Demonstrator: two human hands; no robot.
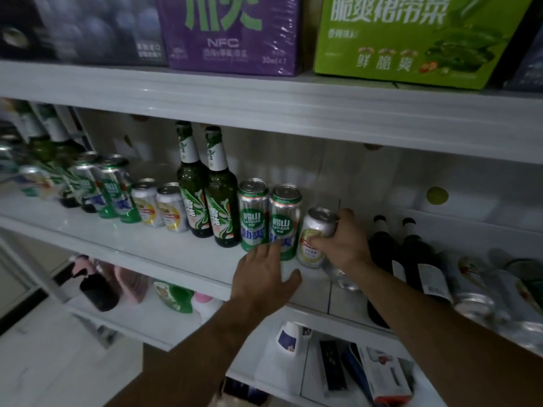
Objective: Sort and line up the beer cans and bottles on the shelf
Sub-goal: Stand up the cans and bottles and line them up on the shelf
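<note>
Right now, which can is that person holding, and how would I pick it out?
Find the white middle shelf, then the two tall green-and-silver Laoshan cans. Just right of them stands the short silver can with a yellow-and-red label, in the right hand: shorter than they are, with dark bottles beyond.

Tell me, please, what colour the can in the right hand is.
Silver with a yellow and red label; the can shows in the head view.

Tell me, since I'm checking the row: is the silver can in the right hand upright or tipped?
Tipped. The silver can leans left, its top angled, gripped by the right hand beside upright green cans.
</note>
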